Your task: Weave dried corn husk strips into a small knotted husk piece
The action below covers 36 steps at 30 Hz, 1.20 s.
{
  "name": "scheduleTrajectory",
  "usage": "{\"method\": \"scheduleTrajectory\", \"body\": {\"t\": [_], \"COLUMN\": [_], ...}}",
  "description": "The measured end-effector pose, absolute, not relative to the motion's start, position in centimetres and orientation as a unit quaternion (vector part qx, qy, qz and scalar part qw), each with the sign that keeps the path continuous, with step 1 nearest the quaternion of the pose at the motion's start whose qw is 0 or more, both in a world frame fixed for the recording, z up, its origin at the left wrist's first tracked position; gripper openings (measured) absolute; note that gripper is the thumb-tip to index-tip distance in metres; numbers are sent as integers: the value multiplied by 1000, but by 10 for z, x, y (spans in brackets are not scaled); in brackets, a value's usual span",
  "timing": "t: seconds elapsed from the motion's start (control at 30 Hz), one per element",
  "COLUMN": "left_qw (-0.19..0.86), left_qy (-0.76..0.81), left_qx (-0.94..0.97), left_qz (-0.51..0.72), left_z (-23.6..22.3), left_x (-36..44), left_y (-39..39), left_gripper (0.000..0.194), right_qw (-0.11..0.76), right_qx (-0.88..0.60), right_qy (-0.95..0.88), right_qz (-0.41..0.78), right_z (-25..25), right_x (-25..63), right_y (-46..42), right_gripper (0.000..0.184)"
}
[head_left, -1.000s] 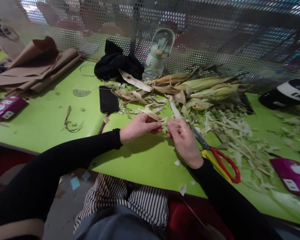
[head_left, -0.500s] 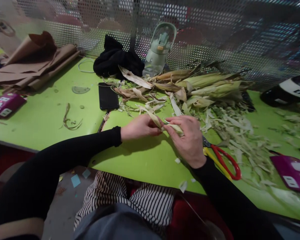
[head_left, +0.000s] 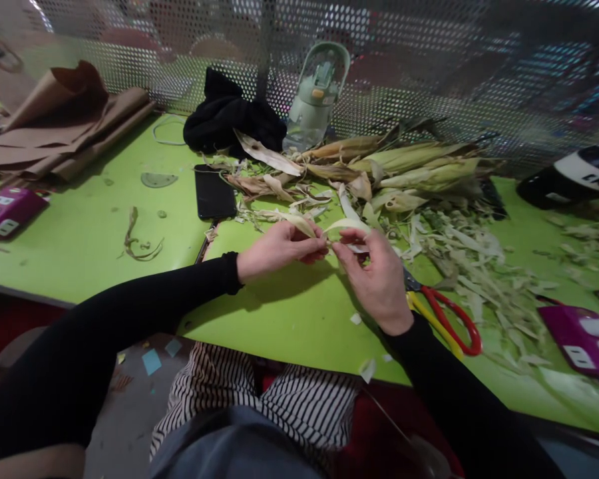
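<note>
Both hands meet over the green table, pinching pale strips of corn husk. My left hand [head_left: 284, 249] is closed, thumb against fingers, with a husk strip [head_left: 299, 223] sticking up from it. Facing it, my right hand [head_left: 374, 279] pinches a second strip [head_left: 347, 225] that arches between the fingertips. The exact join between the strips is hidden by my fingers. Just right of my right wrist lie scissors [head_left: 446, 318] with one red and one yellow handle. Behind the hands lies a heap of corn husks [head_left: 419, 169], with shredded husk [head_left: 479, 266] spread to the right.
A black phone [head_left: 214, 191] lies left of the husks. Further back are a black cloth [head_left: 234, 116] and a green bottle [head_left: 312, 100], before a perforated metal screen [head_left: 404, 66]. Brown paper [head_left: 64, 126] and a purple box [head_left: 12, 211] sit left; a dark bottle [head_left: 569, 176] lies right.
The right-hand strip now arches up between the hands instead of lying along the right palm. My right fingers have shifted and opened out slightly. The left hand stays nearly in place.
</note>
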State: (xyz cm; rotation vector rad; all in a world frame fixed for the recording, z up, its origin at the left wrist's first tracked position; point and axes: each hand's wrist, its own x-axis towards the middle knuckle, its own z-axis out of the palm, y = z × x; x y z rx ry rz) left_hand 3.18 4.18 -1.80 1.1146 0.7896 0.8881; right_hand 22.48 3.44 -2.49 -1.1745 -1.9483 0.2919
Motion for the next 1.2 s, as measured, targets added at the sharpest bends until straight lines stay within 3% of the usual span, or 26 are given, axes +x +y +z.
{"method": "scheduleTrajectory", "body": {"t": [0.27,0.53,0.63,0.73,0.83,1.03,1.2], "left_qw": [680,696,716,727,744,807,799], "left_qy": [379,376,376,373,373,350,358], "left_qx": [444,473,466,450,416,345,395], "left_qz": [444,388,359,360,367,328,279], "left_z": [-15,-13,-11,-13,-19,-25,-21], "left_x": [34,32,33,35,36,34,33], "left_y": [39,38,36,34,33,35,36], "left_gripper": [10,12,11,6,6,13,14], "right_qw": [414,388,427,438,429,389,351], "right_qx": [-441,-454,-437,-376,-301,-279,-223], "right_qy": [-793,-744,-758,-812,-852,-878,-909], "right_qz": [80,298,228,87,-20,6,-13], "right_z": [-24,-31,-31,-29,-27,-23,-18], "right_x": [224,223,223,224,225,225,229], "right_y": [31,34,31,26,23,25,29], "right_gripper": [16,27,17,9,19,16,19]}}
